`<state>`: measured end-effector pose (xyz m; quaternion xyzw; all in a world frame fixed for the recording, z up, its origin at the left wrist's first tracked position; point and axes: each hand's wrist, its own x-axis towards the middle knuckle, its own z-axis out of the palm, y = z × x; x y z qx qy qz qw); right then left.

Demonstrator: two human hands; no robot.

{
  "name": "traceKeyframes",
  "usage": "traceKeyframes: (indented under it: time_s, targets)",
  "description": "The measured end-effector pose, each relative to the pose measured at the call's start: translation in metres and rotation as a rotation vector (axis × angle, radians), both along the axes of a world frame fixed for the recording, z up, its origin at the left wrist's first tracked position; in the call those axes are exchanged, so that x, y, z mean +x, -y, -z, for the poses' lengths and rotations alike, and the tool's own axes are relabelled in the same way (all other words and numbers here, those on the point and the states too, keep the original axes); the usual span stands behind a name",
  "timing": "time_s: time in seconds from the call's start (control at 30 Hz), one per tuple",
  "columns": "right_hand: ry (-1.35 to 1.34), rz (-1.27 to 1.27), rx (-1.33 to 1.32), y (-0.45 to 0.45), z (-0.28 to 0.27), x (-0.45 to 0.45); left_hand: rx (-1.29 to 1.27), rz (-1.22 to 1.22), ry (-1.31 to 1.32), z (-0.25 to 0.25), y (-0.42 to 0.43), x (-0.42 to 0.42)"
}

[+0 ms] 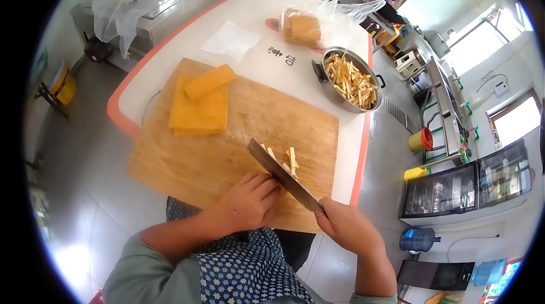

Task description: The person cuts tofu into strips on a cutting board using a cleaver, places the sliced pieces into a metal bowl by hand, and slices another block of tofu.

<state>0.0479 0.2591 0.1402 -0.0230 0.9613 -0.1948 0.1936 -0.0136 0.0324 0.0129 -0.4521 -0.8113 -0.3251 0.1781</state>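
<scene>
My right hand (347, 225) grips the handle of a cleaver (284, 176), whose long dark blade slants up and left over the wooden cutting board (272, 105). My left hand (250, 200) is closed on the board, its curled knuckles close against the blade; whatever lies beneath its fingers is hidden. Several pale-sided cut strips (292, 160) lie just past the blade. On the board's left part, flat yellow-orange slabs (198, 113), which look like pressed tofu, are stacked, one lying askew on top.
Beyond the board stands a metal pot (351, 79) full of similar strips. A clear plastic bag (329, 23) holds more yellow-orange slabs at the table's far end, near a white sheet (231, 40). The white table (139, 91) has a red edge.
</scene>
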Motion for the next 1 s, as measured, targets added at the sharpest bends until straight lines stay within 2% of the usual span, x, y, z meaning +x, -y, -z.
traceKeyframes:
  time_s: [0.2, 0.33, 0.4, 0.57, 0.73, 0.93, 1.0]
  targets:
    - [-0.093, -0.054, -0.048, 0.013, 0.025, -0.028, -0.023, 0.009, 0.044, -0.001, -0.002, 0.000]
    - [-0.164, -0.033, -0.152, 0.018, 0.033, -0.042, 0.013, -0.006, 0.022, -0.005, 0.000, 0.000]
    - [-0.275, 0.033, -0.210, 0.009, 0.035, -0.038, -0.061, -0.006, 0.050, -0.005, 0.006, 0.007]
    - [-0.080, 0.046, -0.104, 0.003, 0.002, -0.015, -0.032, 0.026, 0.081, 0.003, 0.009, 0.011]
    - [0.024, 0.004, -0.008, 0.004, 0.000, -0.002, -0.041, 0.037, 0.091, 0.001, 0.013, 0.010]
    - [0.026, 0.009, 0.004, 0.015, 0.010, -0.019, -0.059, 0.073, 0.158, 0.001, 0.011, 0.010]
    - [-0.104, -0.024, -0.087, 0.026, 0.020, -0.029, -0.031, 0.052, 0.179, 0.004, 0.009, 0.010]
